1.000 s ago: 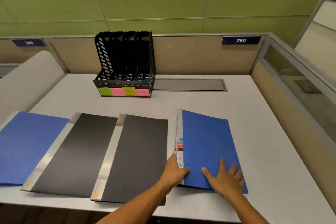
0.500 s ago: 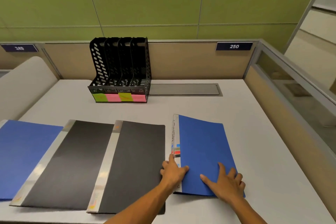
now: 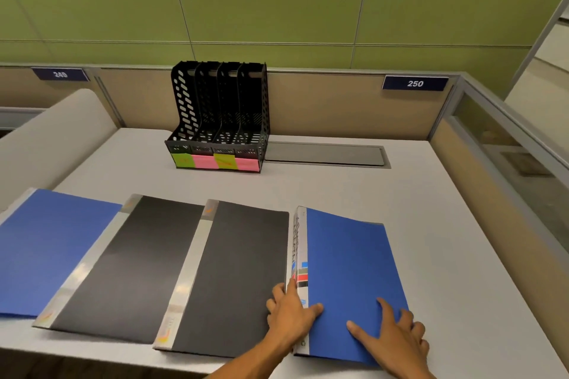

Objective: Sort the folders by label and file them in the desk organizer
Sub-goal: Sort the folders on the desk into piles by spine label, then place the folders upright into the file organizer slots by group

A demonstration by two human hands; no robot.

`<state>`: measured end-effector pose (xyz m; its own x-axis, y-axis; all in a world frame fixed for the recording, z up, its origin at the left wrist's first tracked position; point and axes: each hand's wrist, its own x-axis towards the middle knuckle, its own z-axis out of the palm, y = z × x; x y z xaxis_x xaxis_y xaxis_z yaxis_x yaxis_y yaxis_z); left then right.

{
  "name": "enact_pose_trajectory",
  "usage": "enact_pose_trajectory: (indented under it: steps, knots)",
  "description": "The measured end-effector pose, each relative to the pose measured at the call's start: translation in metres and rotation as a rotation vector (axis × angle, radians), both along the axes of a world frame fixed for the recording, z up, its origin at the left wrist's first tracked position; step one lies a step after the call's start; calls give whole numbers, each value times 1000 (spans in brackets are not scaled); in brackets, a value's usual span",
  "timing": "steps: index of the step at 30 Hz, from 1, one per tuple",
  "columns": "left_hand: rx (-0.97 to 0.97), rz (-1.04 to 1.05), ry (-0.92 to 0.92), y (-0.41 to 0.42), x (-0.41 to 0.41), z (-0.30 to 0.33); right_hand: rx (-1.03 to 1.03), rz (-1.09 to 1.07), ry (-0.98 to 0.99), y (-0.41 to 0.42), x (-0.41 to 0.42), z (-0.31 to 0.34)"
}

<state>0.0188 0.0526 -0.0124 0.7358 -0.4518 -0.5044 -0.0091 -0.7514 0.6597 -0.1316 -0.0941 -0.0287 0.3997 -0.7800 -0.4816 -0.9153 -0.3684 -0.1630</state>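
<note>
Hands [image 3: 391, 334] on blue folder [image 3: 351, 271] near organizer [image 3: 220, 120]

Place: an office cubicle.
Partition: beyond my grip, tan panels carry number plates, 250 [image 3: 415, 83] and 249 [image 3: 60, 74].
Surface: my grey surface [image 3: 446, 224] has a cable-tray lid [image 3: 324, 153] far from my grip.
Organizer: black desk organizer [image 3: 220, 120] ahead.

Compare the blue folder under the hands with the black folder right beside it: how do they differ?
The right blue folder is blue; the neighbouring black folder is black. Both hands, left hand and right hand, touch the blue one; the black one lies mostly untouched. Both lie flat, spines left.
</note>
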Motion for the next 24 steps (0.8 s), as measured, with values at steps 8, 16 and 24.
enact_pose_trajectory:
  steps: [8, 16, 24]
  knots:
    - [-437, 148, 298, 0, -13, 20, 158, -260, -284, -47, -10, 5]
    - [-692, 72, 453, 9, 7, 63, 423, -551, -683, -81, -17, 46]
    - [-776, -70, 252, 37, 73, 112, 872, -275, -1045, -93, 2, 118]
